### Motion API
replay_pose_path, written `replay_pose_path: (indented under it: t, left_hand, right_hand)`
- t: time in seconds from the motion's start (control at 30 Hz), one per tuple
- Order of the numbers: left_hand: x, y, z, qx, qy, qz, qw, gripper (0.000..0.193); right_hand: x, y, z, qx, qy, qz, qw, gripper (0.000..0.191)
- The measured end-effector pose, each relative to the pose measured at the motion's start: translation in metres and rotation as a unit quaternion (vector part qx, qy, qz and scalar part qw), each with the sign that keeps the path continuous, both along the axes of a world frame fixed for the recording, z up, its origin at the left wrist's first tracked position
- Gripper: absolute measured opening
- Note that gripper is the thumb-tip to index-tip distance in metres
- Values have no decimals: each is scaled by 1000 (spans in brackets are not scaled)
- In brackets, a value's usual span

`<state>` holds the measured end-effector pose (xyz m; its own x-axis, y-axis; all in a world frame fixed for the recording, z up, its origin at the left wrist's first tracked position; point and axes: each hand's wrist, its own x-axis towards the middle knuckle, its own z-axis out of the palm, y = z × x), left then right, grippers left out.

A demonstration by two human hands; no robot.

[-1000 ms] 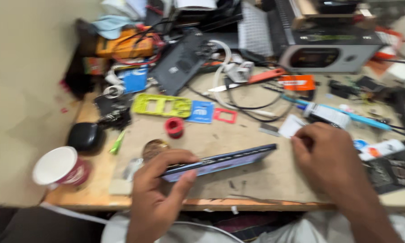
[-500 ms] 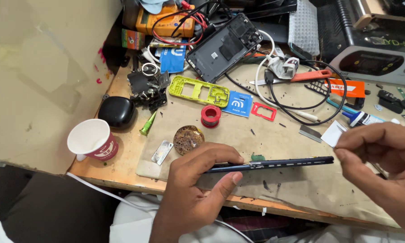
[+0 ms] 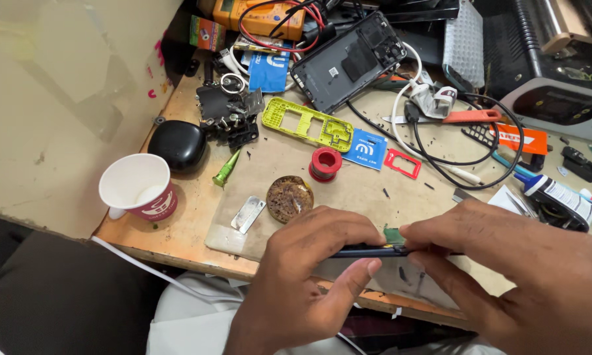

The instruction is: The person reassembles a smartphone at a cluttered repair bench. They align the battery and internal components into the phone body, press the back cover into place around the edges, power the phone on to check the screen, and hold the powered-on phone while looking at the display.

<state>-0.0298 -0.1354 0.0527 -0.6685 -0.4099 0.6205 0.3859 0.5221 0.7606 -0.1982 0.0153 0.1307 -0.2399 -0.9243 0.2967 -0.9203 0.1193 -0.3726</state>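
A paper cup [image 3: 137, 185] is set at the surface's [image 3: 197, 217] left edge, with a black case [image 3: 178, 144] just behind it. Farther right, a metal plate [image 3: 248, 214], a round tin [image 3: 290, 198] and a red spool [image 3: 325, 164] are laid out, with a yellow-green frame [image 3: 308, 123] behind them. A dark phone [image 3: 368, 251] is held edge-up above the near edge, gripped by the left hand [image 3: 309, 276] between thumb and fingers. It is pinched at its right end by the right hand [image 3: 513, 263]. A glue bottle [image 3: 559, 195] lies at far right.
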Motion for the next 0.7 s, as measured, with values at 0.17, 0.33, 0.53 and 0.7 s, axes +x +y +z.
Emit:
replay_pose_path:
  t: [0.17, 0.33, 0.53, 0.7]
  left_hand:
    - [-4, 3, -2, -10, 23, 17, 1000, 26]
    - [-9, 7, -2, -14, 41, 34, 998, 20]
    - [-15, 13, -2, 2, 51, 61, 997, 13]
    - [-19, 15, -2, 25, 49, 64, 996, 13]
  right_hand:
    - [4, -4, -3, -40, 18, 37, 998, 30]
    - [5, -6, -1, -43, 7, 52, 998, 35]
    - [5, -1, -3, -54, -31, 14, 998, 41]
    - [-13, 6, -2, -36, -30, 26, 999, 44]
